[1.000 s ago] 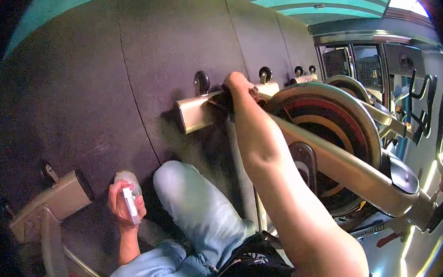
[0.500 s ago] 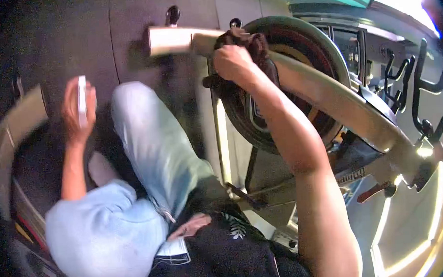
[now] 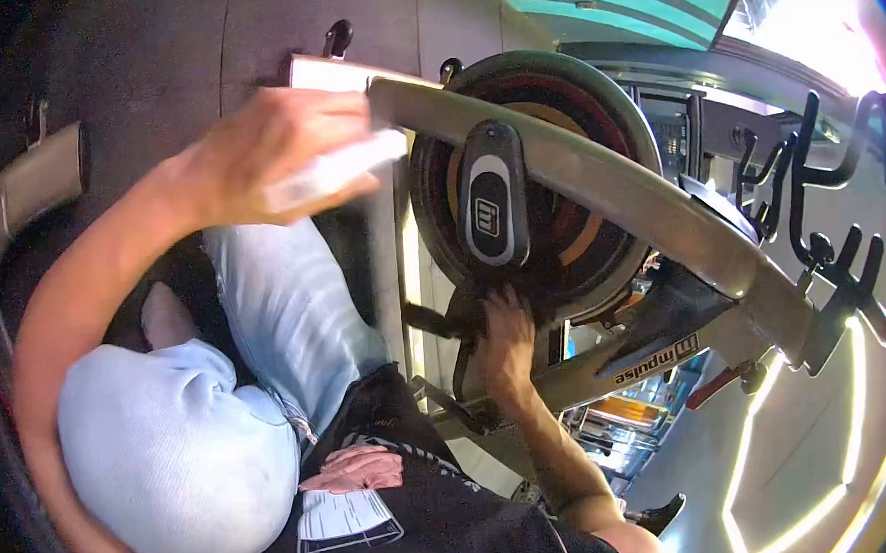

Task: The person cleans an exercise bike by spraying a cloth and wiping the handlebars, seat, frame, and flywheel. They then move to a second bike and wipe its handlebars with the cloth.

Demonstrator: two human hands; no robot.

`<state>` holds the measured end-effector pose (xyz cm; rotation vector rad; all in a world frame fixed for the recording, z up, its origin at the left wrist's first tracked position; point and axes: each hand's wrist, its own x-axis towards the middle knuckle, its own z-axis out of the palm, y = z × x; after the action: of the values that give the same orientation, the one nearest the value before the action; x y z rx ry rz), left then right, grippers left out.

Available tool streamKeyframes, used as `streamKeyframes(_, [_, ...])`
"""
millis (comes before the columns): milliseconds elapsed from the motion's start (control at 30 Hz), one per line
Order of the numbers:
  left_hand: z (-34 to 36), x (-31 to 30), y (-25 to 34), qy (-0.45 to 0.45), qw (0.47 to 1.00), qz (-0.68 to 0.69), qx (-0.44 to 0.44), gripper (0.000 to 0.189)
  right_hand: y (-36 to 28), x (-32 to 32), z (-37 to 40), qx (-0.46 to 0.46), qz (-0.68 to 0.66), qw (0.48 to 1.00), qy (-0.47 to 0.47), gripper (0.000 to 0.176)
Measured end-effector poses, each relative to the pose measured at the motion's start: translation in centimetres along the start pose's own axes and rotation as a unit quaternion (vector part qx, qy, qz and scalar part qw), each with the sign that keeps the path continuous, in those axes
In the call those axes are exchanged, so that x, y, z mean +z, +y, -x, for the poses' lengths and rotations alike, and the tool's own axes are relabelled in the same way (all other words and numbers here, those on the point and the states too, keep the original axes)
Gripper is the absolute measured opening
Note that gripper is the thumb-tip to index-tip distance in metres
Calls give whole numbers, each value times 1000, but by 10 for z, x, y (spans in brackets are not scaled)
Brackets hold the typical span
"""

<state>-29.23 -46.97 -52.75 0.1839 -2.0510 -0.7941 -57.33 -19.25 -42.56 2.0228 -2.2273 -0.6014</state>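
Note:
In the head view, my left hand (image 3: 301,149) is closed around a flat white object (image 3: 342,170), blurred by motion, left of the bike's frame. My right hand (image 3: 506,333) holds a dark cloth (image 3: 529,284) low against the exercise bike, just below the crank cover (image 3: 492,199). Its fingertips are partly lost in the dark cloth. Behind the crank cover is the round flywheel (image 3: 586,239), and the curved frame tube (image 3: 598,173) crosses it.
The handlebars (image 3: 827,156) are at the right. A pink cloth (image 3: 358,468) and a printed white card (image 3: 346,520) lie against my dark shirt. My jeans-covered knee (image 3: 177,461) is lower left. Another base foot (image 3: 42,177) stands at far left.
My left hand has moved right and up with the white object, towards the frame. My right hand has moved down from the top of the crank to below its cover, which is now uncovered.

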Motion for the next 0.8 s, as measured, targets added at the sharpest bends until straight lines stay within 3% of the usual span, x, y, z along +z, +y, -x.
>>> streamKeyframes(33, [-14,13,1,-32,999,33,-5,24,4,-9,11,80,-79,994,15,31])
streamKeyframes(67, [-26,24,2,-81,995,53,-14,23,5,-18,18,237,-204,950,15,27])
streamKeyframes(100, [-37,41,-2,-99,992,72,25,23,11,-28,24,320,-286,901,60,28])
streamKeyframes(133, [-43,60,-4,-53,994,65,77,21,19,-34,34,426,-470,769,79,34])
streamKeyframes(200, [-49,81,-4,-62,988,120,82,21,12,-65,43,483,-586,639,122,38])
streamKeyframes(233, [-50,88,-6,-85,985,132,68,19,13,-76,49,486,-583,640,119,38])
streamKeyframes(300, [-49,102,-9,-88,984,144,59,18,21,-94,70,438,-578,653,216,38])
streamKeyframes(333, [-50,107,-14,-94,983,148,59,18,29,-101,77,288,-239,913,162,44])
streamKeyframes(367, [-50,111,-18,-107,986,110,60,17,31,-111,79,178,232,930,225,51])
streamKeyframes(400, [-51,114,-20,-105,987,112,53,17,28,-105,71,221,364,840,335,60])
streamKeyframes(433, [-50,118,-26,-92,988,104,69,16,28,-116,56,214,347,812,418,58])
streamKeyframes(467, [-49,120,-27,-79,989,98,82,15,29,-129,35,178,295,821,455,56])
streamKeyframes(567, [-46,126,-28,-73,988,107,88,14,26,-160,-39,57,226,839,491,51])
streamKeyframes(700, [-37,117,-32,-54,993,67,78,15,12,-167,-145,-93,164,880,435,45])
streamKeyframes(767, [-35,97,-26,-85,996,12,21,21,6,-136,-200,-143,131,918,346,43])
streamKeyframes(800, [-23,95,-33,-37,997,-21,61,26,4,-114,-223,-155,139,936,283,42])
